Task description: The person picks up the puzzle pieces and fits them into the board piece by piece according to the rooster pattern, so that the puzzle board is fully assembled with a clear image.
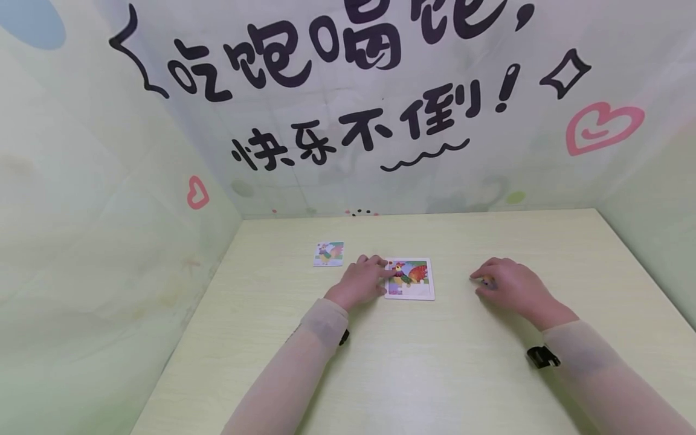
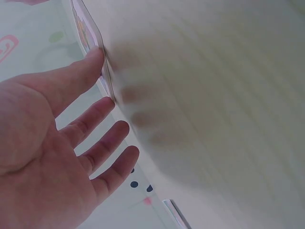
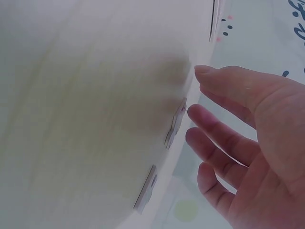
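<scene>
My left hand (image 1: 361, 281) rests at the left edge of a white-framed jigsaw puzzle (image 1: 415, 296) with a rooster picture. One finger lies over its picture; in the left wrist view the thumb (image 2: 95, 59) touches the frame's edge while the other fingers are spread. The rooster is partly assembled, with pale backing showing at the lower right. My right hand (image 1: 516, 290) is over the table right of the puzzle, fingers gently bent. Puzzle pieces lie beneath it: one (image 3: 177, 123) is close to the fingertips, another (image 3: 145, 188) farther off.
A small square card (image 1: 328, 254) with a paler rooster picture lies behind and left of my left hand. The light wooden table (image 1: 413, 374) meets printed cloth walls (image 1: 326, 193) at the back and sides. Black wrist devices (image 1: 542, 357) sit at the cuffs.
</scene>
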A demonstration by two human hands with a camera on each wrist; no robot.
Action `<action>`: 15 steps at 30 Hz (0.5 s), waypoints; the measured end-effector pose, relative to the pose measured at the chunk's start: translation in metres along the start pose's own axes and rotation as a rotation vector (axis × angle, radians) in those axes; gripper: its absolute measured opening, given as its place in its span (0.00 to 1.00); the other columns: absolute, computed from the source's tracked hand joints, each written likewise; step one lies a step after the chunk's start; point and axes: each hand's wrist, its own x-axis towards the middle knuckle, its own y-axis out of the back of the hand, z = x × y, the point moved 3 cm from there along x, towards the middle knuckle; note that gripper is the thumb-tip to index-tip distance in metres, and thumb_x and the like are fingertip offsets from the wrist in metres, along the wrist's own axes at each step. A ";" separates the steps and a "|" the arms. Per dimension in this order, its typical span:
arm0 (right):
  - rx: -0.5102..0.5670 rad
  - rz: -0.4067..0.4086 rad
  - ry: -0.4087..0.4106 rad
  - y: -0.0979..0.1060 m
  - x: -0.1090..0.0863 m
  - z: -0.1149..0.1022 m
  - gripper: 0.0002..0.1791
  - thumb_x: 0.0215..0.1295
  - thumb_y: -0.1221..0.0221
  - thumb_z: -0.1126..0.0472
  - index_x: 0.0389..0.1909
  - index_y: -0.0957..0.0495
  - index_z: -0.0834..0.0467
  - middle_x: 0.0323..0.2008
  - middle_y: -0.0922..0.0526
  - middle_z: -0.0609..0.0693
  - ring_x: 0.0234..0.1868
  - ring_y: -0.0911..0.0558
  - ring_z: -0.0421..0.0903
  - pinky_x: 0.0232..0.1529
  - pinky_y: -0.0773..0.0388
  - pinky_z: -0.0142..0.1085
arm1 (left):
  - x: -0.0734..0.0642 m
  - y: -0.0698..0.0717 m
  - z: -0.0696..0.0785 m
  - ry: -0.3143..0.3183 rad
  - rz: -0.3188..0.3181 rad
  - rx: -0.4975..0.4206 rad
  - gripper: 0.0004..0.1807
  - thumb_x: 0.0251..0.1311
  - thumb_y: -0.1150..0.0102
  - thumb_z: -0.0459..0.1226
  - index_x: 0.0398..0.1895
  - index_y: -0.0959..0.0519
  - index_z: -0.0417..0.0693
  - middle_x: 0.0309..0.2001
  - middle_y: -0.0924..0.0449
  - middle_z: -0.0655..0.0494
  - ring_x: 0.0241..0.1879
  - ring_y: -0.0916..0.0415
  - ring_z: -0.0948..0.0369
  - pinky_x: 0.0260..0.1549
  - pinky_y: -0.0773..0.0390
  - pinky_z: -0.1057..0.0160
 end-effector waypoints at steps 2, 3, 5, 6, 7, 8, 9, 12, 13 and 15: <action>-0.010 -0.005 -0.007 0.000 -0.001 0.004 0.15 0.58 0.29 0.59 0.48 0.11 0.56 0.48 0.12 0.56 0.48 0.16 0.60 0.48 0.19 0.57 | 0.000 0.000 0.000 0.003 -0.003 0.006 0.31 0.69 0.35 0.47 0.74 0.30 0.71 0.76 0.33 0.61 0.69 0.35 0.52 0.62 0.25 0.49; -0.018 -0.007 -0.008 0.000 -0.001 0.005 0.16 0.58 0.29 0.59 0.48 0.11 0.56 0.48 0.12 0.57 0.49 0.16 0.60 0.49 0.19 0.57 | 0.000 0.000 0.000 0.004 -0.005 0.008 0.31 0.69 0.35 0.47 0.74 0.30 0.71 0.76 0.33 0.61 0.69 0.35 0.52 0.62 0.25 0.49; -0.030 -0.013 -0.014 0.000 -0.002 0.008 0.16 0.59 0.29 0.58 0.48 0.11 0.56 0.49 0.13 0.57 0.49 0.16 0.61 0.48 0.19 0.58 | -0.001 0.001 0.000 0.006 -0.005 0.012 0.31 0.69 0.35 0.47 0.74 0.30 0.71 0.76 0.33 0.61 0.69 0.35 0.52 0.62 0.25 0.49; -0.035 -0.015 -0.017 0.000 -0.003 0.010 0.16 0.59 0.29 0.58 0.48 0.11 0.55 0.49 0.13 0.57 0.49 0.16 0.62 0.48 0.19 0.58 | -0.001 0.001 0.000 0.007 -0.004 0.015 0.31 0.69 0.35 0.47 0.74 0.30 0.71 0.75 0.33 0.61 0.69 0.34 0.52 0.61 0.24 0.49; -0.039 -0.018 -0.022 0.000 -0.003 0.011 0.15 0.59 0.29 0.58 0.48 0.11 0.55 0.49 0.13 0.57 0.49 0.16 0.61 0.47 0.19 0.58 | -0.001 0.002 0.000 0.007 -0.005 0.017 0.31 0.69 0.35 0.47 0.74 0.30 0.71 0.75 0.33 0.61 0.69 0.34 0.52 0.61 0.24 0.50; -0.042 -0.020 -0.028 0.001 -0.004 0.012 0.15 0.59 0.29 0.57 0.47 0.11 0.54 0.49 0.13 0.57 0.49 0.16 0.61 0.47 0.18 0.57 | -0.001 0.002 0.000 0.008 -0.005 0.016 0.31 0.69 0.35 0.47 0.74 0.30 0.71 0.75 0.33 0.61 0.69 0.35 0.52 0.61 0.24 0.50; -0.046 -0.022 -0.034 0.001 -0.005 0.013 0.14 0.59 0.29 0.57 0.47 0.11 0.53 0.49 0.13 0.57 0.49 0.16 0.61 0.47 0.18 0.57 | -0.001 0.002 0.000 0.008 -0.006 0.016 0.31 0.69 0.35 0.47 0.74 0.30 0.71 0.75 0.33 0.61 0.69 0.35 0.52 0.61 0.25 0.50; -0.048 -0.027 -0.049 0.002 -0.007 0.016 0.13 0.60 0.29 0.57 0.47 0.10 0.52 0.49 0.13 0.57 0.49 0.16 0.61 0.46 0.18 0.57 | -0.001 0.002 0.000 0.008 -0.007 0.016 0.31 0.69 0.35 0.47 0.74 0.30 0.71 0.75 0.33 0.61 0.68 0.35 0.53 0.62 0.25 0.50; -0.047 -0.028 -0.054 0.003 -0.007 0.017 0.13 0.61 0.30 0.57 0.46 0.10 0.52 0.49 0.13 0.57 0.49 0.16 0.61 0.46 0.18 0.57 | -0.001 0.002 0.000 0.007 -0.007 0.016 0.31 0.69 0.35 0.47 0.74 0.30 0.71 0.76 0.33 0.61 0.68 0.35 0.53 0.62 0.25 0.49; -0.046 -0.032 -0.058 0.004 -0.008 0.018 0.12 0.62 0.30 0.57 0.47 0.10 0.52 0.49 0.13 0.57 0.49 0.16 0.61 0.45 0.18 0.57 | -0.001 0.001 0.000 0.006 -0.006 0.017 0.31 0.69 0.35 0.47 0.74 0.30 0.71 0.76 0.33 0.61 0.68 0.35 0.53 0.62 0.25 0.49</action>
